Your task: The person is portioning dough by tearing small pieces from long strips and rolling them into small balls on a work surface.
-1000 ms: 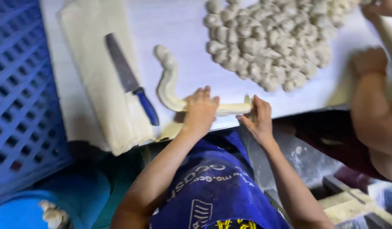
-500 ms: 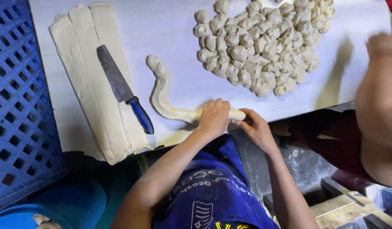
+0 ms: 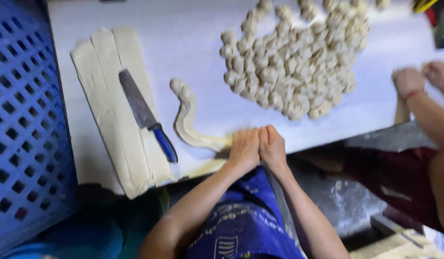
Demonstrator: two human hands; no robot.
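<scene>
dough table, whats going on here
A person presses both hands, left hand and right hand, side by side on the near end of a dough rope. A blue-handled knife lies on flat dough strips. A pile of cut dough pieces sits beyond. Another person's hands work at the right.

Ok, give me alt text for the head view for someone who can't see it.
Left hand and right hand press side by side on a dough rope at the white table's edge. A blue-handled knife lies on dough strips; cut dough pieces are piled beyond.
</scene>
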